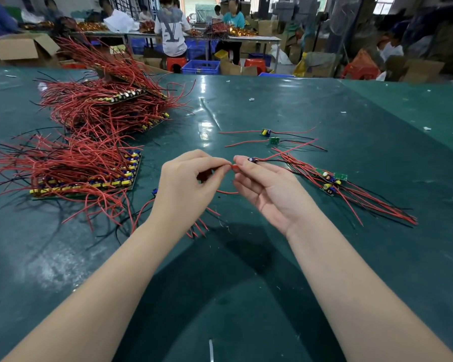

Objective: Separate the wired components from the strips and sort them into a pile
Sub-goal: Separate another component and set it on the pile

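Head view over a green table (324, 257). The left hand (186, 186) pinches a red wire (233, 167) between thumb and forefinger; the right hand (267, 186), palm up, pinches the same lead at its other side, with a small wired component (252, 159) at its fingertips. Both hands are held just above the middle of the table.

Sorted pile (332, 182): a few separated components with red and black leads, lying right of the hands. Two more loose components (270, 136) lie beyond the hands, toward the far edge. Unseparated strips: one panel (89, 178) near the left edge and a taller stack (107, 105) behind it toward the far left corner, both bristling with red wires.

Handling, as judged: each component looks light and small; the leads are limp and tangle readily, while the board is stiff and probably snaps off its strip. Grip is best taken at the board itself, not on the wire, lest a soldered joint tear.

Containers: cardboard boxes (19, 49) and blue crates (200, 67) stand beyond the far edge; their contents cannot be made out.
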